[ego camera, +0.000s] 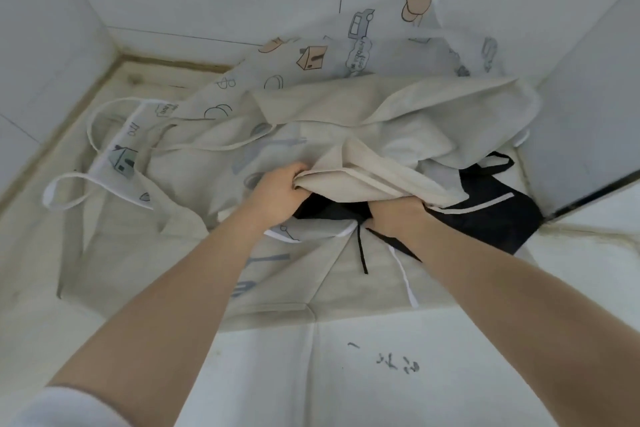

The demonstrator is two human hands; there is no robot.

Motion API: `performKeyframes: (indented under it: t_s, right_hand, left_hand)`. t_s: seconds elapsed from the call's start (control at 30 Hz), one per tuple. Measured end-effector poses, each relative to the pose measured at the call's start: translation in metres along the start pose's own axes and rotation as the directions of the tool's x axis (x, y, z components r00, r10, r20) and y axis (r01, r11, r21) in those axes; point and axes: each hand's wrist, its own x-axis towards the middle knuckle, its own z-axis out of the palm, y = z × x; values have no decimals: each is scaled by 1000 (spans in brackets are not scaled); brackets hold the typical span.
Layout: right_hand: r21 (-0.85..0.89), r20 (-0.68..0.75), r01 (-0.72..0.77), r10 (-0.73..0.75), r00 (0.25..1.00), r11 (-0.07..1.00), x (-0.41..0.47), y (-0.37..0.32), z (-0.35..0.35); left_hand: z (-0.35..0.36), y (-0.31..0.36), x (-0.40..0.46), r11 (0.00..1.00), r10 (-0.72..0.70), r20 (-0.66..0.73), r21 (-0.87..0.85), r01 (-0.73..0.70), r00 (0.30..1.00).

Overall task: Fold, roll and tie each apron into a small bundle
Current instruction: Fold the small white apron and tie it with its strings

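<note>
Against the tiled corner I see a heap of aprons spread over a pale cloth-covered surface (pixel 346 374). My left hand (pixel 277 192) curls its fingers round a bunched fold of the plain beige apron (pixel 363 180), lifting its edge. My right hand (pixel 398 215) reaches under the same fold; its fingers are hidden, so I cannot tell their grip. Beneath lies a black apron (pixel 491 215), and behind it a printed apron (pixel 311 59) with little houses.

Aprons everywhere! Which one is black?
The black apron lies under the plain cream apron that both hands lift. The printed apron behind has little houses.
</note>
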Motion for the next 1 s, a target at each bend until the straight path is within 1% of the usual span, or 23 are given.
performKeyframes:
  t_s: [0.03,0.07,0.1,0.17,0.2,0.23,0.27,0.3,0.33,0.37,0.4,0.43,0.47,0.5,0.6,0.7,0.73,0.8,0.83,0.87,0.9,0.93,1.0]
  right_hand:
    - [-86,-67,126,-132,989,988,-10,-1,-2]
    - [-206,-182,245,-283,942,947,-20,-3,2]
    - [-322,-305,334,-431,849,886,-31,-6,4]
    - [-470,-555,399,-615,561,787,-48,-13,7]
    - [-494,-669,375,-619,413,784,-48,-14,10]
    - [-454,-758,331,-554,344,827,-50,-12,9]
    - [-392,-831,265,-462,310,881,-49,-9,8]
    - [-299,-878,170,-340,338,939,-54,-7,2]
    - [-179,-884,76,-194,426,981,-56,-3,0]
    - [-48,-827,-17,-30,561,999,-59,1,-2]
    - [82,-707,-87,119,697,993,-64,6,-3]
    - [210,-557,-133,230,798,969,-67,12,-2]
    - [326,-442,-134,276,854,936,-69,18,-1]
    - [406,-356,-99,257,899,909,-72,23,0]
    - [503,-290,79,83,953,861,-80,40,-1]
    - [502,-146,53,25,989,863,-101,42,-7]
    - [490,-32,23,-9,999,871,-110,40,-11]
    - [352,206,-44,-32,978,935,-130,36,-19]
    - [274,263,-51,-24,965,960,-138,34,-18]
    - [215,264,-34,-24,964,976,-142,33,-14]
    - [173,214,-4,-34,976,985,-142,31,-10]
    - [142,136,32,-51,989,989,-141,28,-5]
    - [157,6,91,-93,996,984,-136,22,4]
  left_hand:
    - [-1,3,2,998,-67,5,-18,67,998]
    - [-2,3,3,988,-139,9,-69,139,990]
    - [-4,9,2,970,-184,29,-157,186,983]
    - [-7,20,-1,898,-235,85,-361,250,968]
    - [-8,25,-1,869,-237,104,-422,259,966]
    - [-9,30,-4,871,-223,116,-423,251,968]
    - [-10,33,-7,871,-206,122,-430,239,971]
    - [-11,36,-13,865,-188,128,-449,226,974]
    - [-12,38,-18,845,-181,149,-482,231,972]
    - [-12,39,-25,836,-176,166,-496,236,970]
    - [-13,40,-33,820,-167,169,-523,232,971]
    - [-14,40,-41,811,-165,151,-541,221,975]
    - [-16,37,-45,803,-172,126,-557,213,977]
    - [-19,35,-50,821,-175,100,-535,201,980]
    - [-26,30,-64,935,-118,108,-323,147,987]
    - [-26,18,-81,984,-162,268,-27,176,950]
    - [-26,11,-84,970,-241,352,67,232,904]
    - [-25,-3,-91,883,-469,470,275,380,748]
    - [-26,-6,-98,835,-544,485,392,387,684]
    - [-25,-7,-102,808,-566,479,484,335,671]
    - [-21,-8,-102,821,-520,470,507,264,713]
    - [-14,-9,-100,866,-416,454,463,190,788]
    - [-2,2,-102,964,-167,401,258,64,901]
